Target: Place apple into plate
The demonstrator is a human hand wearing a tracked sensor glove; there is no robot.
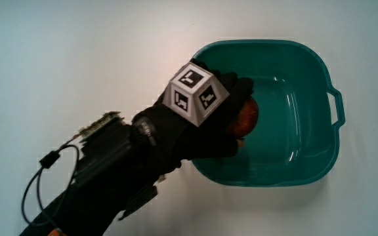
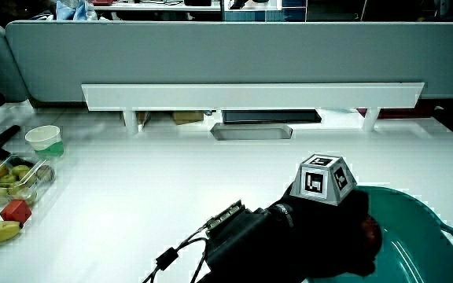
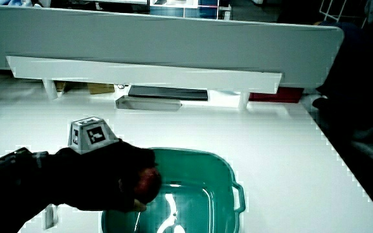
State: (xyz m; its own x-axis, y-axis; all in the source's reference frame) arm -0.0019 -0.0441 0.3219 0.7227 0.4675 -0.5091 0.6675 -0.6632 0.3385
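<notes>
The hand (image 1: 205, 124) is over the teal tub (image 1: 307, 65) now, reaching in across the rim nearest the person, and the apple (image 1: 247, 117) is tucked under its fingers, which are curled round the fruit from above so that only a reddish flank peeks out past the glove. In a side view the apple (image 3: 149, 183) shows red between the black fingers, hanging over the tub's (image 3: 219, 168) wet-looking, glossy floor; whether it has touched down yet I cannot tell, but it looks to be held just clear. The patterned cube (image 1: 194, 95) rides high on the back of the hand, with the forearm trailing back toward the person across the white table (image 1: 77, 52). This is a deep-walled basin rather than a flat plate, so the drop is short and contained. Judging by the look of it, the apple is firm, round and fairly weighty for its size, with smooth skin that could slip in a loose hold, so the wrap-around grip over its widest part seems right. It should bruise if dropped and may roll on that slick floor, so lowering it to the bottom before the fingers open seems the safer call.
</notes>
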